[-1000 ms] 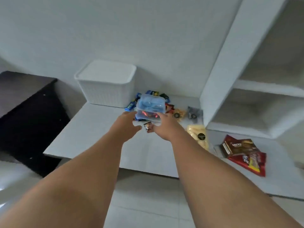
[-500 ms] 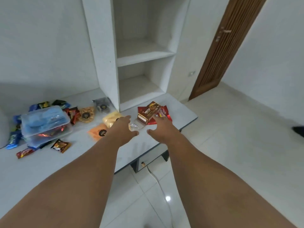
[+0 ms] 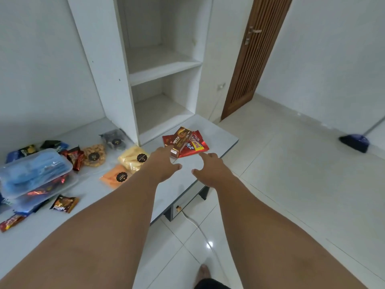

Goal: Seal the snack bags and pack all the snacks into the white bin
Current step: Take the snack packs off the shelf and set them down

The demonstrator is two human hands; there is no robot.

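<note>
A brown Nextar snack box (image 3: 180,140) lies on top of red snack packets (image 3: 198,144) near the right end of the white counter (image 3: 100,192). My left hand (image 3: 161,164) hovers just before the box with fingers spread, holding nothing. My right hand (image 3: 209,168) is open beside it, its fingers reaching toward the red packets. Clear zip bags lie to the left: yellow snacks (image 3: 133,158), orange snacks (image 3: 115,177), round crackers (image 3: 93,156) and dark snacks (image 3: 114,140). The white bin is out of view.
Stacked clear plastic containers (image 3: 35,174) with blue lids stand at the left among several small wrapped snacks (image 3: 64,204). An open white shelf unit (image 3: 158,67) rises behind the counter. A wooden door (image 3: 254,53), a broom (image 3: 355,141) and a floor cable (image 3: 200,228) are at the right.
My view swung right, away from the white bin. My hands let go of the clear containers and moved over to the box and red packets at the counter's right end.
</note>
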